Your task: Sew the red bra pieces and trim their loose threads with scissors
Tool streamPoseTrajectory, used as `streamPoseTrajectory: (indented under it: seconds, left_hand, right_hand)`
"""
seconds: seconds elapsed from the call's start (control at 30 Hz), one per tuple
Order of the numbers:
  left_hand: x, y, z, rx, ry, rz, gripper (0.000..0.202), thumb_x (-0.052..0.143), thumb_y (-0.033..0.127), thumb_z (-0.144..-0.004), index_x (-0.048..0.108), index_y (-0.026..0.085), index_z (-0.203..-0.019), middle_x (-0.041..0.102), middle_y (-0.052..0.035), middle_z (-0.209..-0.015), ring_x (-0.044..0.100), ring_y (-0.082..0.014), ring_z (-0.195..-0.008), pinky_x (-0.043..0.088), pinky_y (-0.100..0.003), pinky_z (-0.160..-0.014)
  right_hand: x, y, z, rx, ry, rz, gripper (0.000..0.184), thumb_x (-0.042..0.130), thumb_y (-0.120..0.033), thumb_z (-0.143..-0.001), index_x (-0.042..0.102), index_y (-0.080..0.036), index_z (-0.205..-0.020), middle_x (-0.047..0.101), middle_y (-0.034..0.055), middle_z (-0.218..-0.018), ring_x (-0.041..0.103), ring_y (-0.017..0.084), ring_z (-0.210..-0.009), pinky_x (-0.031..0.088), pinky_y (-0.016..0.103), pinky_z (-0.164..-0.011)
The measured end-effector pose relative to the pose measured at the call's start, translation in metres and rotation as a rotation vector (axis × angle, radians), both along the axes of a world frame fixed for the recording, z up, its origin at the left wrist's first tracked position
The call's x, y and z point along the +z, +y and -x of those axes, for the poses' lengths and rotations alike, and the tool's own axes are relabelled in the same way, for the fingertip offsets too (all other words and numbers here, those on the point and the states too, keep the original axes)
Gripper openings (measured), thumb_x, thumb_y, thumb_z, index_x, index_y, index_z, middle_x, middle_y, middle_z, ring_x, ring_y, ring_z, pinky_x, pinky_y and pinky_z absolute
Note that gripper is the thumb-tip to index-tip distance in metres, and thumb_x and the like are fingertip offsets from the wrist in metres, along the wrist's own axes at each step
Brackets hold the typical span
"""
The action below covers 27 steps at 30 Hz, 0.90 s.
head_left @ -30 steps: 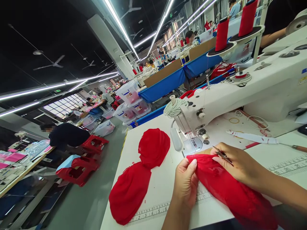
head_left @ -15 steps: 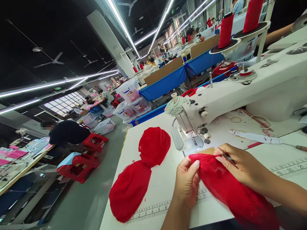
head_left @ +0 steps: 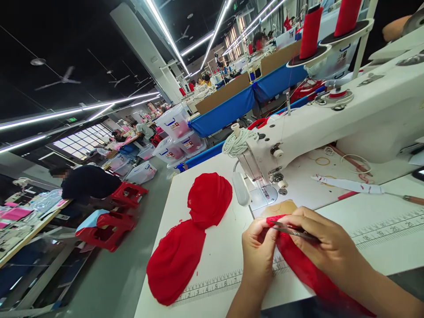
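- Left hand (head_left: 258,247): grip pinched on red cloth (head_left: 294,258) edge
- Right hand (head_left: 323,240): grip closed around snips (head_left: 298,232), blades at cloth
- 2 red bundles (head_left: 195,227) on desk (head_left: 221,254)

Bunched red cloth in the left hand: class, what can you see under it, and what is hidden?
Beneath the bunched red cloth, the white tabletop shows at the left edge, with a printed black ruler scale; whatever lies directly underneath is covered.
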<state>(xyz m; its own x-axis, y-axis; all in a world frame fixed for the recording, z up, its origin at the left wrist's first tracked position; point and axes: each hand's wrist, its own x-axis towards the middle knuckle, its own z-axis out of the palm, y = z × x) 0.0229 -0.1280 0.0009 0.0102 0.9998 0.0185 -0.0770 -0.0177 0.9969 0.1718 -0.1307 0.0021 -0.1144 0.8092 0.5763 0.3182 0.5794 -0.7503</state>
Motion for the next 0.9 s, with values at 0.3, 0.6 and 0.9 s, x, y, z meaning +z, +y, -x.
streamPoseTrajectory:
  seconds: [0.3, 0.6, 0.9]
  left_hand:
    - [0.004, -0.002, 0.0, 0.014, 0.152, -0.128, 0.014, 0.063, 0.017, -0.077, 0.077, 0.018, -0.075, 0.064, -0.0022, -0.072, 0.055, -0.0163, -0.07, 0.043, -0.026, -0.066]
    - [0.0, 0.0, 0.002, -0.031, -0.005, 0.045, 0.016, 0.067, 0.029, -0.082, 0.078, 0.018, -0.084, 0.069, -0.0038, -0.077, 0.058, -0.0172, -0.075, 0.045, -0.028, -0.072]
    - [0.002, 0.0, 0.001, -0.009, -0.035, 0.083, 0.017, 0.07, 0.032, -0.081, 0.078, 0.017, -0.085, 0.071, -0.0036, -0.077, 0.059, -0.0172, -0.075, 0.047, -0.027, -0.073]
  right_hand:
    - [-0.011, 0.013, 0.005, -0.041, -0.114, -0.211, 0.026, 0.048, -0.007, -0.088, 0.066, -0.023, -0.097, 0.057, -0.0023, -0.069, 0.056, 0.01, -0.053, 0.045, 0.019, -0.047]
    - [-0.001, 0.009, 0.007, -0.159, 0.003, 0.023, 0.014, 0.05, -0.018, -0.092, 0.058, -0.026, -0.082, 0.063, -0.0033, -0.069, 0.062, 0.012, -0.057, 0.049, 0.021, -0.052]
    - [-0.022, -0.012, -0.006, -0.216, -0.195, 0.0, 0.026, 0.048, -0.038, -0.099, 0.066, -0.028, -0.116, 0.071, 0.0009, -0.089, 0.07, 0.017, -0.078, 0.055, 0.025, -0.066]
